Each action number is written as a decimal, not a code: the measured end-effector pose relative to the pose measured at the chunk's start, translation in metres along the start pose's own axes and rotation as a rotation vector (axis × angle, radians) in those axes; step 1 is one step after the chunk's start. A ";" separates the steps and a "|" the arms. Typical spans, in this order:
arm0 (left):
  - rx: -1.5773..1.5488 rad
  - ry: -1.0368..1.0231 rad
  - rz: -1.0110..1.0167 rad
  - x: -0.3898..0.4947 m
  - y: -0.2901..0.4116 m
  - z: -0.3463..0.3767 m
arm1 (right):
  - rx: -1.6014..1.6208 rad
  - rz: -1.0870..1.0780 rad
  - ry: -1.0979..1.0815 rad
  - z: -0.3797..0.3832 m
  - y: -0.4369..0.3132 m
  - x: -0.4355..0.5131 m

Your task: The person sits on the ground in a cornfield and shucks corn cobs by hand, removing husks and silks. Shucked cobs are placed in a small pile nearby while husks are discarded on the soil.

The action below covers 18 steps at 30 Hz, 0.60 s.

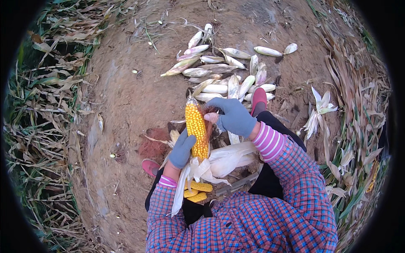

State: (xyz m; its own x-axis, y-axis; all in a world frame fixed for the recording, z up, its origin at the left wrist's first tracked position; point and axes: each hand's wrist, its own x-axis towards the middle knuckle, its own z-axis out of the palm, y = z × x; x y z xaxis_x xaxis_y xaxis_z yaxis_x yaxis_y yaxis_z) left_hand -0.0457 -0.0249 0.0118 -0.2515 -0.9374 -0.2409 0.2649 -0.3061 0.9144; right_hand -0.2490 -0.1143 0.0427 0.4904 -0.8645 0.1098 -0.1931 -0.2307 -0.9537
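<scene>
My left hand point(183, 150), in a grey glove, holds an upright ear of yellow corn point(196, 126) around its lower part. Pale husk leaves point(226, 161) are peeled back and hang below the kernels, still joined at the base. Beside the upper half of the ear, my right hand point(235, 117) has its bare thumb tip and curled fingers at a tuft of reddish-brown corn silk point(209, 118). That glove leaves the thumb's end uncovered. Between my legs lie several husked ears point(197, 192), partly hidden by the hanging husk.
Several unhusked ears point(218, 68) lie heaped on bare soil point(114, 95) ahead of my feet. A clump of loose silk point(154, 144) rests left of my hands. Dry stalks and leaves line the left point(53, 101) and right point(357, 104). An opened husk point(319, 110) lies at right.
</scene>
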 end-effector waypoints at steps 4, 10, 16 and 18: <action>0.083 -0.046 -0.022 0.004 0.004 0.004 | -0.161 -0.034 -0.008 0.000 0.000 -0.002; 0.102 -0.048 -0.024 0.007 0.006 0.006 | -0.140 0.019 -0.035 -0.003 0.005 -0.004; 0.045 -0.071 -0.066 0.006 0.004 0.005 | -0.198 -0.051 0.031 0.000 0.010 -0.002; 0.016 -0.064 -0.083 0.005 0.001 0.004 | -0.188 -0.029 0.045 0.001 0.013 -0.002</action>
State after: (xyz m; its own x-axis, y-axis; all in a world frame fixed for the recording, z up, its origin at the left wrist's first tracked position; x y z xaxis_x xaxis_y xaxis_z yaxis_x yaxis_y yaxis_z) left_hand -0.0506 -0.0298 0.0131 -0.3309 -0.8963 -0.2954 0.2261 -0.3792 0.8973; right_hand -0.2515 -0.1150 0.0300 0.4607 -0.8742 0.1532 -0.3369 -0.3319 -0.8811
